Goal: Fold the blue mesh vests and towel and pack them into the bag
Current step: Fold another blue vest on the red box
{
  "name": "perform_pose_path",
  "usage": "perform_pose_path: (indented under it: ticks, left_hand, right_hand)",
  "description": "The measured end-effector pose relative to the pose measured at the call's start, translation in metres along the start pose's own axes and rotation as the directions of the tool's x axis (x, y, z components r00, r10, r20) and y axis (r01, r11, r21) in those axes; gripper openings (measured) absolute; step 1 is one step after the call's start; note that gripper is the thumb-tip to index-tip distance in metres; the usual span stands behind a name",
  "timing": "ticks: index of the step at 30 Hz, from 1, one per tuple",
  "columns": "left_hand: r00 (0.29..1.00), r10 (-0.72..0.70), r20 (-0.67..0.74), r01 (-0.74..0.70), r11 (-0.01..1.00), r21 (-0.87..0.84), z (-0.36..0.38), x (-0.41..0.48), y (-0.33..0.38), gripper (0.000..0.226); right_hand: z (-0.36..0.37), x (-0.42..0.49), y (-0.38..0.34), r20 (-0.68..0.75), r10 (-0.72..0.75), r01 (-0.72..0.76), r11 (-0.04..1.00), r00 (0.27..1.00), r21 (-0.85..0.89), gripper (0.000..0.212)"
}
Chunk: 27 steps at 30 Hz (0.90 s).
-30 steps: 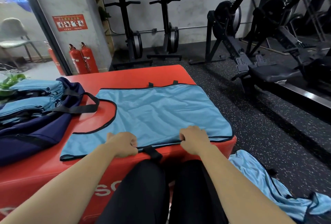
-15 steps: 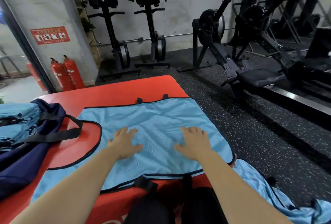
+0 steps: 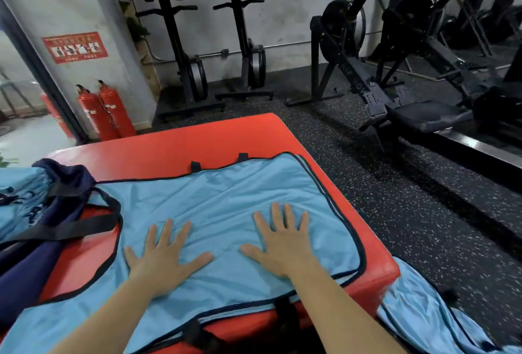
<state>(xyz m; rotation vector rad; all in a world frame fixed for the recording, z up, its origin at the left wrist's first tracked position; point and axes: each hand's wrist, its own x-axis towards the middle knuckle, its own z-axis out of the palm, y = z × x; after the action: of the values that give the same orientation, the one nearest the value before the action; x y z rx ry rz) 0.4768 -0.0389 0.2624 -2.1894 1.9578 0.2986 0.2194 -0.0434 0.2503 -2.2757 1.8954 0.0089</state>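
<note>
A light blue mesh vest (image 3: pixel 226 201) with black trim lies spread flat on the red padded box (image 3: pixel 180 141). My left hand (image 3: pixel 163 254) presses flat on it with fingers spread, at the vest's near middle. My right hand (image 3: pixel 282 243) lies flat on it too, a little to the right. A navy bag (image 3: pixel 36 257) with black straps sits on the box at the left, with folded blue fabric (image 3: pixel 19 198) showing in its opening. More blue fabric (image 3: pixel 423 314) lies on the floor at the lower right.
Two red fire extinguishers (image 3: pixel 104 110) stand by the wall at the left. Upright black rowing machines (image 3: pixel 192 71) lean at the back wall, and another rower (image 3: pixel 395 93) stretches across the speckled black floor to the right of the box.
One second ago both hands gripped the vest's near edge as fists. They opened and moved forward onto the vest, where they now lie flat with fingers spread wider.
</note>
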Motion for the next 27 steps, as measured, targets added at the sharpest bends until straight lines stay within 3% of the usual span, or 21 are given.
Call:
perform_pose_path:
  ticks: [5, 7, 10, 12, 16, 19, 27]
  left_hand:
    - [0.999, 0.007, 0.040, -0.007, 1.000, 0.002, -0.013, -0.012, 0.005, 0.116]
    - [0.998, 0.043, -0.037, -0.042, 0.998, 0.041, -0.019, -0.010, 0.020, 0.112]
    - [0.979, 0.125, -0.161, -0.117, 0.991, 0.063, -0.025, -0.004, 0.050, 0.086]
    - [0.963, 0.134, -0.232, -0.138, 0.990, 0.002, -0.032, 0.006, 0.067, 0.067]
    - [0.948, 0.075, -0.310, -0.089, 0.996, -0.031, -0.057, 0.044, 0.079, 0.044]
    - [0.954, 0.065, -0.291, -0.062, 0.998, 0.021, -0.077, 0.082, 0.076, 0.041]
    - [0.958, 0.101, -0.267, -0.090, 0.994, 0.054, -0.083, 0.170, 0.096, 0.041]
  right_hand:
    - [0.001, -0.020, 0.001, 0.022, 0.010, -0.010, 1.000, 1.000, -0.004, 0.108]
    - [0.001, -0.029, 0.006, 0.030, 0.021, -0.021, 1.000, 0.999, 0.006, 0.108]
    - [-0.007, -0.040, 0.013, 0.084, 0.014, -0.018, 0.999, 0.996, 0.043, 0.105]
    - [-0.019, -0.040, 0.022, 0.072, 0.025, -0.035, 0.988, 0.997, 0.148, 0.088]
    - [-0.044, -0.011, 0.059, -0.271, 0.165, -0.091, 0.960, 0.948, 0.267, 0.038]
    - [-0.063, 0.030, 0.084, -0.308, 0.303, -0.184, 0.915, 0.902, 0.360, 0.013]
    - [-0.066, 0.141, 0.117, -0.274, 0.483, -0.348, 0.838, 0.832, 0.420, 0.035]
